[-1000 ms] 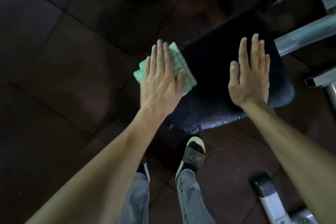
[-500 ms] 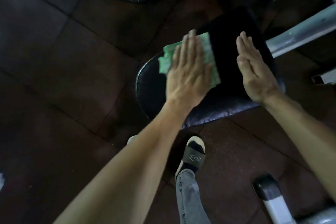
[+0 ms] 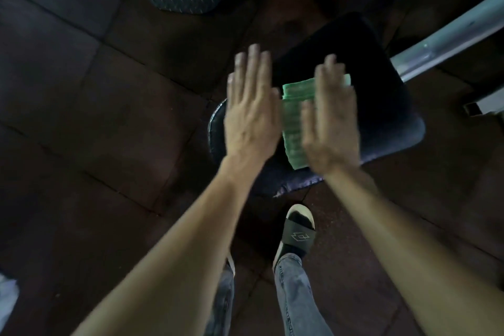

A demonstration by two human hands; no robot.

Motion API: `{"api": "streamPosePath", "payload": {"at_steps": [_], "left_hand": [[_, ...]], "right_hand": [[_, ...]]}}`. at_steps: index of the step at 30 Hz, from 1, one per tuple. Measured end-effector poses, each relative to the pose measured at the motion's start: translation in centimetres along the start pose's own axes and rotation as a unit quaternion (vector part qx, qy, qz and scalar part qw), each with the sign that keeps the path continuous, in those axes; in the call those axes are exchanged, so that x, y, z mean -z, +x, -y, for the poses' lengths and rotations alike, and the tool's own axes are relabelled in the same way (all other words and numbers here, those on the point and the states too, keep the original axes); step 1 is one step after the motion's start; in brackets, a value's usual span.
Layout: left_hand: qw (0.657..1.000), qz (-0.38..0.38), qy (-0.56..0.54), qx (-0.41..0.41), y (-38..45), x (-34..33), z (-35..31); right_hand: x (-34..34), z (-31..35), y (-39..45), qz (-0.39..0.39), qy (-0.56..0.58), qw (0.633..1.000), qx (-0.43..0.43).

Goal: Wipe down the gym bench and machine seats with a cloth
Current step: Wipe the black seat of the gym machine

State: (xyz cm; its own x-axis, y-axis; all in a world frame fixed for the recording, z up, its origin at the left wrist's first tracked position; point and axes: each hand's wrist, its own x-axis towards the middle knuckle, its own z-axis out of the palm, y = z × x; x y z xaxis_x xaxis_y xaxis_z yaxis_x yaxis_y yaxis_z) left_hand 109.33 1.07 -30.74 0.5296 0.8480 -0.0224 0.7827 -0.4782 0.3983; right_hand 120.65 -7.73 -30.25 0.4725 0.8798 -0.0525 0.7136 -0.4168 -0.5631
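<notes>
On seat [image 3: 381,106], green cloth [image 3: 293,123] under right hand's fingers [image 3: 331,82]

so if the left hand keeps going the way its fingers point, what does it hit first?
Probably nothing: the left hand points up-frame past the seat pad's left edge, over bare floor. Depth is unclear.

Head-worn view, steeply downward.

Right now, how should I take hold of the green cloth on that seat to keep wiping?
Press from above rather than pinching: the green cloth lies flat and folded on the seat pad. The right hand already covers its right part; the left edge is exposed beside the left hand.
</notes>
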Motion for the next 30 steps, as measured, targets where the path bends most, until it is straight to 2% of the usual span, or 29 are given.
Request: {"api": "streamPosePath", "payload": {"at_steps": [3, 7, 10, 12, 13, 15, 17, 18, 21, 25, 27, 30], "left_hand": [[0.995, 0.05, 0.078, 0.04, -0.6, -1.0, 1.6], [0.994, 0.055, 0.086, 0.043, -0.6, -1.3, 0.9], [0.992, 0.065, 0.106, 0.04, -0.7, -1.3, 1.1], [0.99, 0.063, 0.118, 0.034, -0.6, -1.4, 1.1], [0.99, 0.064, 0.121, 0.032, -0.5, -1.4, 1.1], [0.989, 0.066, 0.127, 0.032, -0.5, -1.3, 1.3], [0.989, 0.07, 0.128, 0.034, -0.5, -1.2, 1.3], [0.989, 0.074, 0.126, 0.034, -0.4, -1.2, 1.3], [0.987, 0.079, 0.134, 0.038, -0.6, -1.4, 1.1], [0.988, 0.072, 0.128, 0.046, -0.5, -1.6, 1.2], [0.989, 0.073, 0.115, 0.05, -0.5, -1.5, 1.3], [0.99, 0.08, 0.108, 0.051, -0.4, -1.2, 1.4]], "right_hand": [[-2.5, 0.5, -1.1, 0.039, -0.143, 0.989, 0.012], [1.1, -4.9, -4.1, 0.052, -0.172, 0.983, -0.027], [3.3, -7.9, -0.4, 0.015, -0.198, 0.976, -0.094], [2.5, -6.5, 4.7, -0.023, -0.193, 0.973, -0.128], [1.9, -5.0, 6.4, -0.022, -0.185, 0.975, -0.119], [0.4, -2.5, 5.9, 0.03, -0.188, 0.981, -0.02], [0.2, -2.2, 1.3, 0.11, -0.214, 0.967, 0.086], [0.7, -3.0, -1.3, 0.131, -0.224, 0.96, 0.104], [2.7, -6.3, -2.5, 0.109, -0.224, 0.967, 0.053], [1.6, -4.6, 8.6, 0.009, -0.207, 0.976, -0.072], [-0.3, -1.6, 11.5, 0.021, -0.193, 0.98, -0.034], [-1.3, -0.3, 6.3, 0.11, -0.224, 0.962, 0.114]]}}
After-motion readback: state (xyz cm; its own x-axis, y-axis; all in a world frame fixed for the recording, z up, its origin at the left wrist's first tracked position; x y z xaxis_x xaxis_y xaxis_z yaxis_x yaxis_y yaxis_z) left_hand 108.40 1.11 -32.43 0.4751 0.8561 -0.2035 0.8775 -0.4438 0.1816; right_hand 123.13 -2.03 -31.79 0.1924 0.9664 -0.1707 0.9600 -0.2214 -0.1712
